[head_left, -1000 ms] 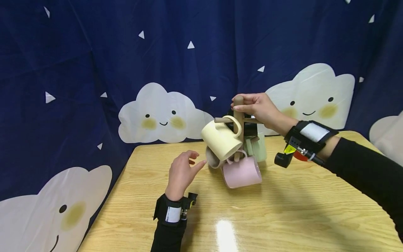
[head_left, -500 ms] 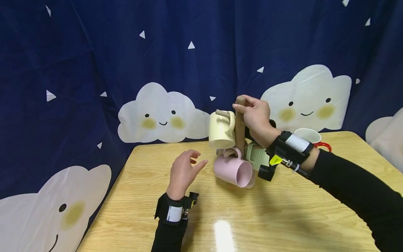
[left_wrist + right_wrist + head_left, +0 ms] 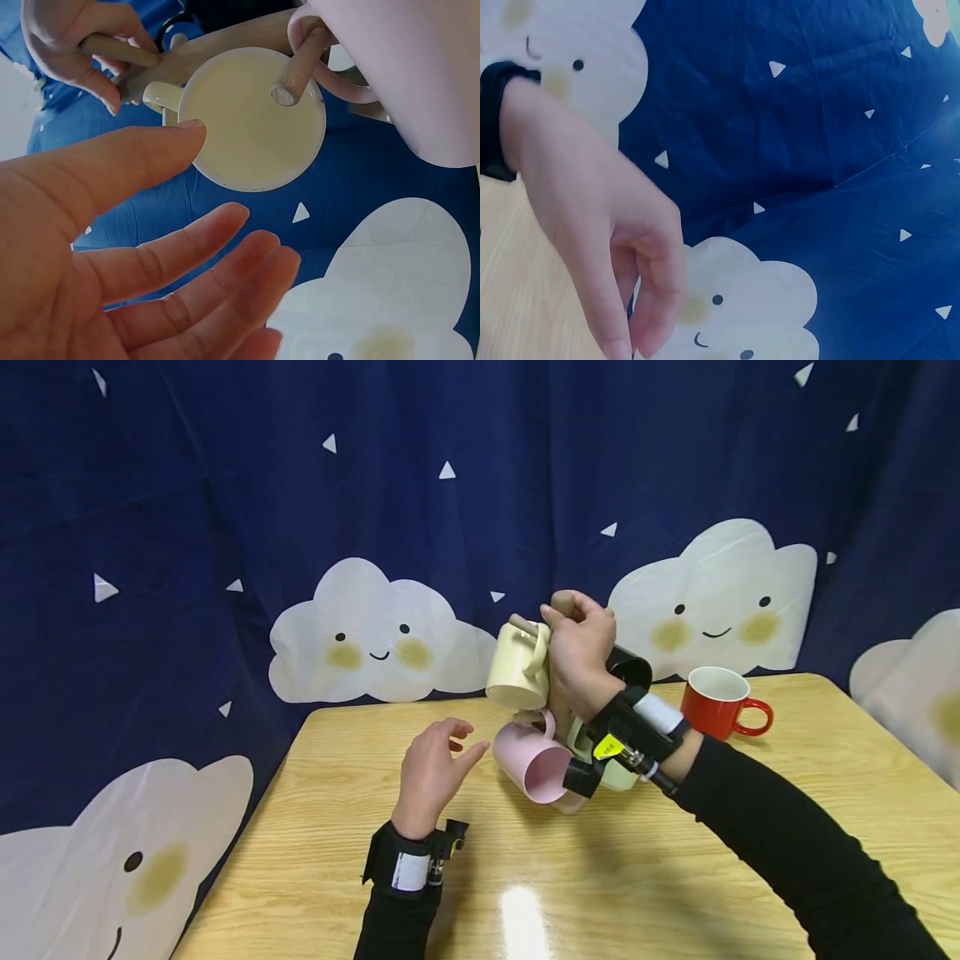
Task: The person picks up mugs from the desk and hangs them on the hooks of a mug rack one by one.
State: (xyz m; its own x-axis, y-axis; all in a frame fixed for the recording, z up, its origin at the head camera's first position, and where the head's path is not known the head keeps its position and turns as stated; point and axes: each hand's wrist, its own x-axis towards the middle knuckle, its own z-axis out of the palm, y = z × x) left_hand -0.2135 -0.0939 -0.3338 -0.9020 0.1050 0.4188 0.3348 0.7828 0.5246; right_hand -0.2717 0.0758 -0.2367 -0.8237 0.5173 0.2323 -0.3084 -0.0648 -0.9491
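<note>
My right hand (image 3: pixel 581 647) grips the top of the wooden mug tree (image 3: pixel 563 602), thumb and fingers round its post. On its pegs hang a cream mug (image 3: pixel 516 668) at upper left and a pink mug (image 3: pixel 519 752) below it, tilted with its mouth toward me. A black mug (image 3: pixel 633 670) and a pale green mug (image 3: pixel 619 777) are partly hidden behind the right hand and wrist. To the left, my left hand (image 3: pixel 433 772) is held up with relaxed, parted fingers, touching nothing; the left wrist view shows the cream mug (image 3: pixel 255 120) just beyond its fingertips.
A red mug (image 3: pixel 708 706) with a white inside stands on the wooden table (image 3: pixel 337 860) at the right, its handle pointing right. Behind the table hangs a dark blue curtain (image 3: pixel 420 410) with clouds and small white triangles.
My right hand has turned the mug tree, swinging its mugs round; the pink mug's mouth now faces me more. The right forearm has shifted left, uncovering the red mug. My left hand stays almost still.
</note>
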